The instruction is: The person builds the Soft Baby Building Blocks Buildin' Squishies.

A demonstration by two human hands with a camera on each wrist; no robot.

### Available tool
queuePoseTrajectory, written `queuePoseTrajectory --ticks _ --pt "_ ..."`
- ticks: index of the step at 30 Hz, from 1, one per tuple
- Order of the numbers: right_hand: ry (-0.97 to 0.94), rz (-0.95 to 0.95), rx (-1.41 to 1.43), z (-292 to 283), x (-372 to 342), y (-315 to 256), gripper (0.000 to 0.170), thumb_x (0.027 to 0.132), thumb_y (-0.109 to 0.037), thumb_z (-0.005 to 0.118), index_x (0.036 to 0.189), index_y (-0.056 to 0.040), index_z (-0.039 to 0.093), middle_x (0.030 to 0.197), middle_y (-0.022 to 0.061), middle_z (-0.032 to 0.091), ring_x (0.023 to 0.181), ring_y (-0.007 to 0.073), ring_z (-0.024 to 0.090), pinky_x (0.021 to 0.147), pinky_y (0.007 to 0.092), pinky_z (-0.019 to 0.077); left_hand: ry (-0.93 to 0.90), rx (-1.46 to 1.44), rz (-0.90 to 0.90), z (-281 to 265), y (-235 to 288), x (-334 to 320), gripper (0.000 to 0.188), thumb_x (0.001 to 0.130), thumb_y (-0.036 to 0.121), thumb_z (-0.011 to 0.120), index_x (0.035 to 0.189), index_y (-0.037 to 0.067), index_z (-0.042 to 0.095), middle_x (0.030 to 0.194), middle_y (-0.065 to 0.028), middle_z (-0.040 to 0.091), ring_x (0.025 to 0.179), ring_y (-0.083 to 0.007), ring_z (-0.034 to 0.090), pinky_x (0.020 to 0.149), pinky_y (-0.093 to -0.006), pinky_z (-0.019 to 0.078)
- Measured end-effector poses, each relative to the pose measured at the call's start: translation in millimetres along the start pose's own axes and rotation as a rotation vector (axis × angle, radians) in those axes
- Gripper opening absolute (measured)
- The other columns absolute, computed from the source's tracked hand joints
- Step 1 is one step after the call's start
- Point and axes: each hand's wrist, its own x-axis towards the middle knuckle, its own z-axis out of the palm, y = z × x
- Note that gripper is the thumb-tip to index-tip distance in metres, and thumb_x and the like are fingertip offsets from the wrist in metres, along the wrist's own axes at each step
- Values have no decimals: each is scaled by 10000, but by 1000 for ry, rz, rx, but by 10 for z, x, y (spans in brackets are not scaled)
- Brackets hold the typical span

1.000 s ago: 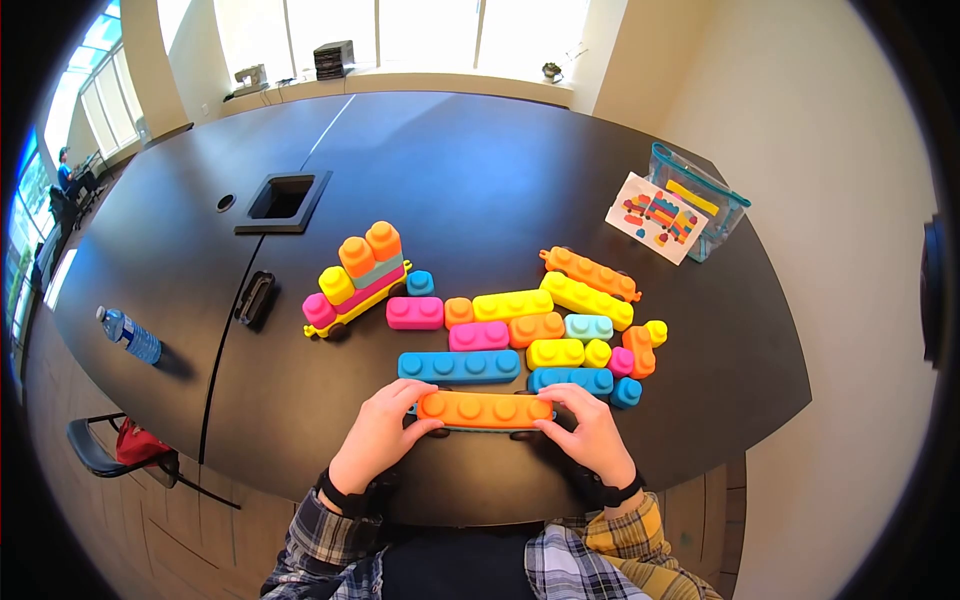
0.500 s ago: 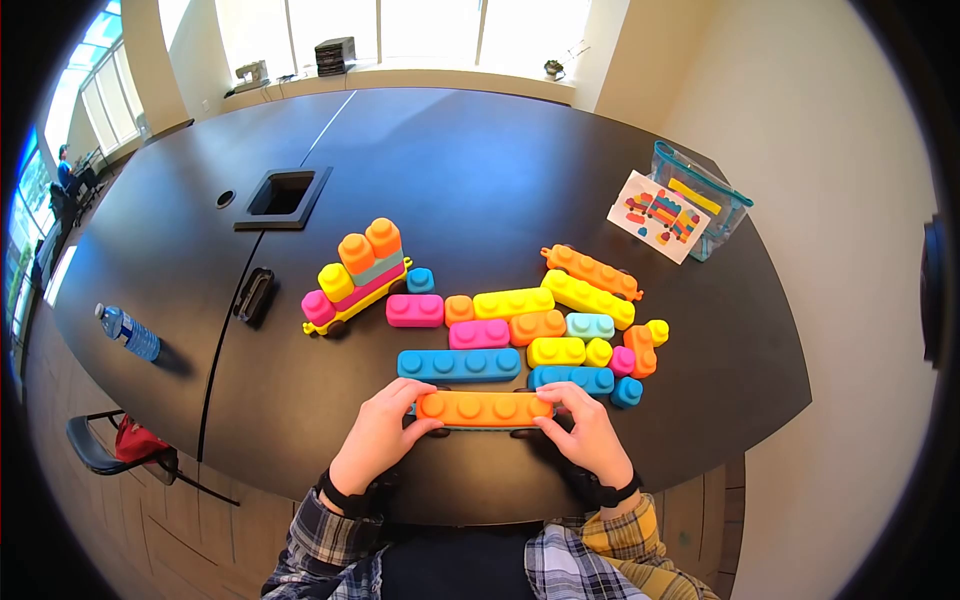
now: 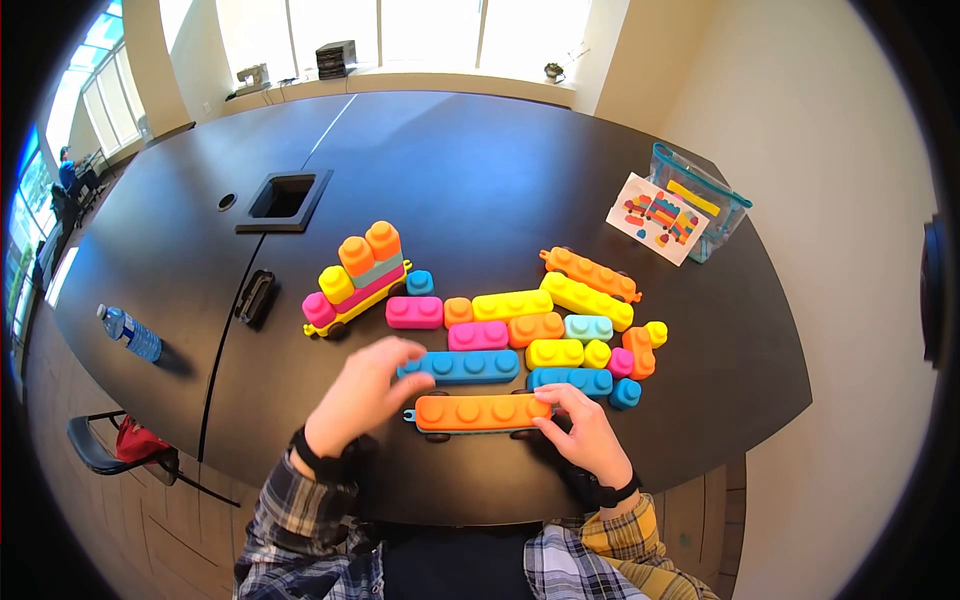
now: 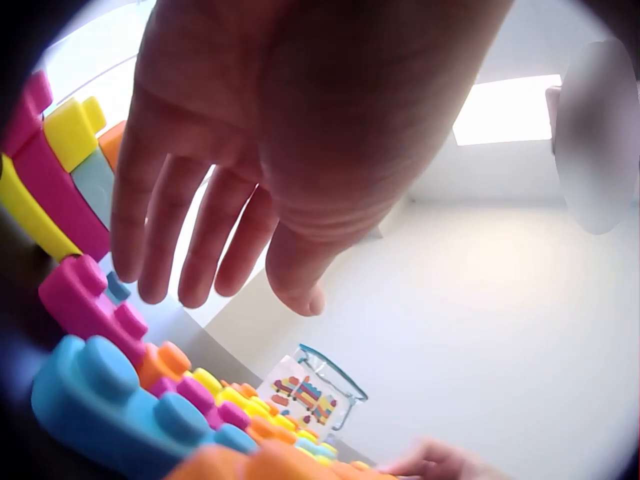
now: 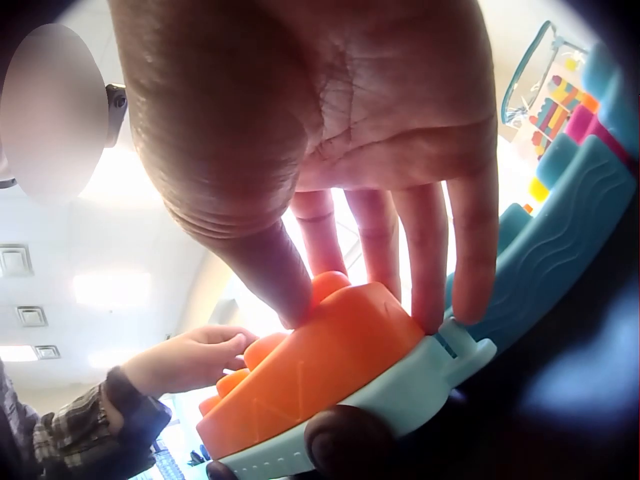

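Note:
A long orange block [image 3: 482, 412] with several studs sits on a light-blue wheeled base [image 5: 400, 400] near the table's front edge. At its right end my right hand [image 3: 590, 435] pinches the block, thumb on the near side and fingers on the far side. My left hand [image 3: 362, 395] is off the block, raised at the left end of a long blue block [image 3: 465, 367]. Its fingers [image 4: 205, 230] extend loosely with nothing between them. Behind stands a yellow wheeled car [image 3: 370, 300] stacked with pink, grey and orange blocks.
Several loose blocks lie beyond the hands, including a yellow block [image 3: 512, 304] and an orange wheeled base [image 3: 592, 273]. A picture card [image 3: 656, 218] leans on a clear bag [image 3: 722, 228] at back right. A water bottle [image 3: 130, 333] stands left, near a black object [image 3: 255, 298].
My left hand has let go of the orange block's left end and moved up and left. My right hand keeps its grip, and the block stays in place.

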Motion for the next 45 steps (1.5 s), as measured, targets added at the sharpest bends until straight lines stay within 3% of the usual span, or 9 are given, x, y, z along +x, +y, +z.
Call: queuePoseTrajectory --ticks 4,6,10,17,18,22,27,32,45 --pt "1 -1 -11 14 8 -11 318 933 -63 772 1217 -5 642 1260 140 707 1126 290 716 913 349 603 104 68 -3 -16 -289 568 283 898 129 808 1127 -1 705 970 -132 721 854 -279 719 775 -365 579" --pt "2 -1 -14 26 4 -3 320 932 -65 773 1218 -4 642 1259 141 707 1123 291 717 910 349 603 171 236 38 98 -567 831 286 890 110 794 1136 -2 698 1013 -144 721 919 -313 722 807 -395 584" --pt "12 2 -17 24 1 -28 322 932 -69 774 1220 -3 645 1256 144 708 1105 292 721 895 348 603 144 406 82 290 -856 1130 248 894 73 734 1129 34 664 1070 -166 676 999 -402 695 842 -493 586" --pt "13 1 -17 23 4 -53 319 935 -83 777 1218 -1 653 1245 145 712 1084 293 724 875 346 601 44 510 46 418 -1053 1274 138 884 53 715 954 22 599 994 -196 641 934 -431 688 807 -516 583" --pt "23 8 -7 26 8 -67 302 932 -100 778 1195 -10 659 1226 151 720 1084 330 720 901 368 591 54 501 60 439 -1084 1289 135 879 43 709 950 20 597 995 -203 641 914 -433 686 796 -517 584" --pt "33 4 1 23 20 -78 285 929 -115 778 1172 -19 664 1205 155 728 1085 365 717 928 391 581 107 461 64 409 -995 1284 129 869 28 695 975 16 624 991 -193 644 929 -421 676 809 -512 575" --pt "30 4 -8 28 3 -46 298 929 -99 780 1186 -7 660 1224 149 721 1096 329 720 910 371 593 253 332 207 1 -334 995 233 832 29 752 1060 33 706 1040 -141 676 1007 -362 651 884 -444 543" --pt "23 0 -27 38 0 -34 314 928 -74 782 1203 4 653 1247 141 714 1110 290 724 896 349 607 -78 -103 205 -225 190 213 329 792 -5 790 1110 45 722 1090 -119 663 1086 -294 689 941 -395 565" --pt "25 -5 -20 56 -2 -31 313 927 -69 786 1202 -2 651 1243 138 715 1104 285 721 889 347 608 -95 -127 23 -48 203 -241 338 796 28 825 1124 70 754 1096 -104 665 996 -297 684 886 -372 566"
